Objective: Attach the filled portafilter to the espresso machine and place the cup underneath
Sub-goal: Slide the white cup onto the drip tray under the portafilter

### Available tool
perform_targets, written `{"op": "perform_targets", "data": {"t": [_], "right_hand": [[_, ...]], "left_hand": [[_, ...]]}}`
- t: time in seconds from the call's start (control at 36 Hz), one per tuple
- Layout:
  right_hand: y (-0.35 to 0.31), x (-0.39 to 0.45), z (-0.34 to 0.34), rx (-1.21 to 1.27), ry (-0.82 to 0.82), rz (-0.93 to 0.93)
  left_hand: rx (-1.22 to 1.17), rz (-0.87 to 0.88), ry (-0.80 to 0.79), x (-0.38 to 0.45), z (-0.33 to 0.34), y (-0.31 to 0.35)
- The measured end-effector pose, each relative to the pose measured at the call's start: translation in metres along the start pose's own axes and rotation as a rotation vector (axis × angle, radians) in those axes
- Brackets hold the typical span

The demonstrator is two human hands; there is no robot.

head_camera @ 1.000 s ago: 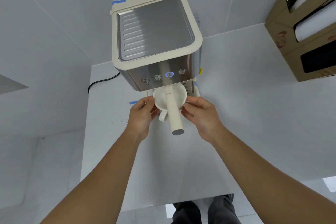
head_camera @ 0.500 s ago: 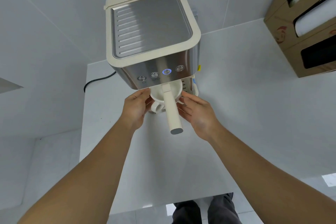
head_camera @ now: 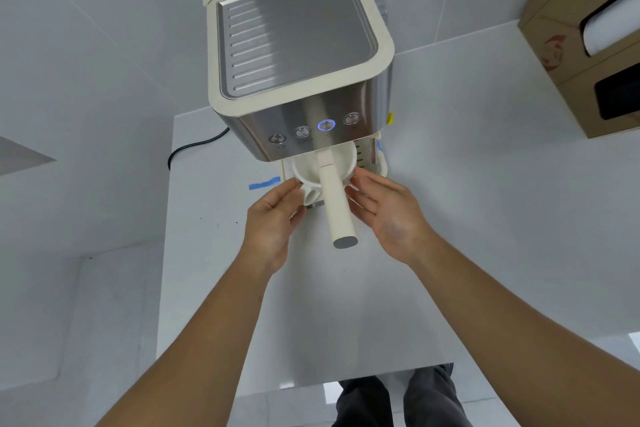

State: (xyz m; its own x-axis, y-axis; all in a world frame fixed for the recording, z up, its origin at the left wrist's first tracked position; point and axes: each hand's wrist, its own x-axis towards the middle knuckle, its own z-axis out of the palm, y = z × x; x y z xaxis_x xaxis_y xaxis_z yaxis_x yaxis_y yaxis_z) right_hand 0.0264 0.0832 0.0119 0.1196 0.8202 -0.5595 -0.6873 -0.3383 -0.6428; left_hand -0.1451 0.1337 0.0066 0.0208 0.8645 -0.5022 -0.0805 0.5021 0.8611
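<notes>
The cream and steel espresso machine [head_camera: 298,45] stands on the white counter [head_camera: 450,218]. The portafilter's cream handle [head_camera: 337,208] sticks out toward me from under the front panel, locked in the machine. Below it the white cup [head_camera: 306,170] sits on the drip tray, its handle [head_camera: 310,196] pointing toward me and left. My left hand [head_camera: 273,222] has thumb and fingers curled around the cup's handle side. My right hand [head_camera: 384,215] is to the right of the portafilter handle, palm open, with its fingertips close to the cup's right side.
A cardboard dispenser box [head_camera: 588,45] stands at the back right of the counter. A black power cord [head_camera: 194,146] runs off to the left behind the machine. Blue tape [head_camera: 265,183] marks the counter by the machine's left foot. The counter's front edge is near my legs.
The cup has slid farther back under the machine. My right hand has let go of it and opened. My left hand stays at the cup's handle side.
</notes>
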Motion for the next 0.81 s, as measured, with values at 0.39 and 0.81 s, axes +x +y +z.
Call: {"op": "perform_targets", "data": {"t": [0.39, 0.81], "right_hand": [[0.009, 0.015, -0.008, 0.022, -0.014, 0.002], [0.005, 0.021, -0.001, 0.026, -0.002, 0.007]], "left_hand": [[0.044, 0.097, 0.004, 0.007, 0.005, -0.006], [0.118, 0.122, 0.044, 0.010, 0.011, 0.001]]}}
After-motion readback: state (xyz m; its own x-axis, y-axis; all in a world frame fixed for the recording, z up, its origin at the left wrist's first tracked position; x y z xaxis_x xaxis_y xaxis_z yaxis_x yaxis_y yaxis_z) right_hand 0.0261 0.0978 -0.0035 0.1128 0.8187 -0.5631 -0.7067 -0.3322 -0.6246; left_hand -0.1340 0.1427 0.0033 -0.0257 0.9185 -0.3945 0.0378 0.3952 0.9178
